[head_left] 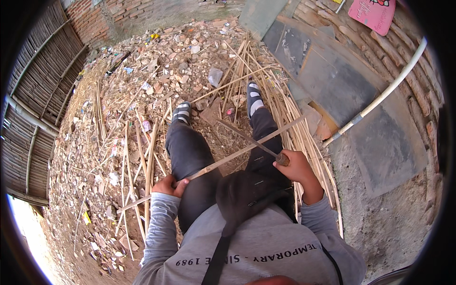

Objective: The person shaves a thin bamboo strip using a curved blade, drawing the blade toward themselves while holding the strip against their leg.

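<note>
A long split bamboo strip point(232, 156) lies slantwise across my thighs, its far end reaching up to the right. My left hand point(170, 185) is closed around it near its lower left end, beside my left thigh. In my right hand point(300, 169) is a long-bladed knife point(249, 137), gripped by its brown handle, over my right thigh. The narrow dark blade points up and left and crosses the strip near the middle; I cannot tell whether the two touch. The fingers of my right hand are partly hidden behind the handle.
Several bamboo strips point(311, 147) lie along my right leg, with more strips point(149, 166) left of my legs. Rubble point(180, 61) and litter cover the ground. Dark flat panels point(339, 71) and a pale pole point(380, 104) lean at the right. A bamboo-slat wall point(35, 76) stands left.
</note>
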### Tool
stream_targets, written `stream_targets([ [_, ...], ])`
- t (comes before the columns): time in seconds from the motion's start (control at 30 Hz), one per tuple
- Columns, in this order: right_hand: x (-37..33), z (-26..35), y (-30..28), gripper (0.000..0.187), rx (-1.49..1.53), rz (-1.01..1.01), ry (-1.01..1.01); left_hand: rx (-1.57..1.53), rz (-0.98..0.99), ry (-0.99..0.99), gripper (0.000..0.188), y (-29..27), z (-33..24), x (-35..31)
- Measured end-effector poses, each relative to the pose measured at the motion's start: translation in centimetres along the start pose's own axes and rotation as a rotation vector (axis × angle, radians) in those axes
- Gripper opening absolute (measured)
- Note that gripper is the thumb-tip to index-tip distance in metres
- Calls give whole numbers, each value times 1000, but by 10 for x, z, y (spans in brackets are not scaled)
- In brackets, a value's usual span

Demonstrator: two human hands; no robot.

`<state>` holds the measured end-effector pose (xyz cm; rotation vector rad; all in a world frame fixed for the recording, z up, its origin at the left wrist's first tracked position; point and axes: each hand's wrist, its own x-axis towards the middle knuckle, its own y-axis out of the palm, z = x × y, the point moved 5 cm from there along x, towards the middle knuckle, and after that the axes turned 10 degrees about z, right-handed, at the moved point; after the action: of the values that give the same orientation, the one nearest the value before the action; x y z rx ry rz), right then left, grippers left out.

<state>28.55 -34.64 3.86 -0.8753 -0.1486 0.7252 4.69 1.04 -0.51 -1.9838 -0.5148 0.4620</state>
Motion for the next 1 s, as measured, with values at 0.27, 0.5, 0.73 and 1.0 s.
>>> stream_targets([
  [0.27, -4, -5, 19, 28, 76, 53, 19, -2, 34, -15, 69, -3, 0, 0],
  [0.5, 0, 14, 48, 25, 13, 195, -77, -17, 21, 3, 67, -5, -2, 2],
  [0.73, -2, 16, 26, 25, -11, 158, -68, -41, 27, -15, 65, 3, 5, 2],
  [1.0, -7, -7, 7, 28, 40, 21, -50, -48, 18, -10, 65, 5, 5, 2],
])
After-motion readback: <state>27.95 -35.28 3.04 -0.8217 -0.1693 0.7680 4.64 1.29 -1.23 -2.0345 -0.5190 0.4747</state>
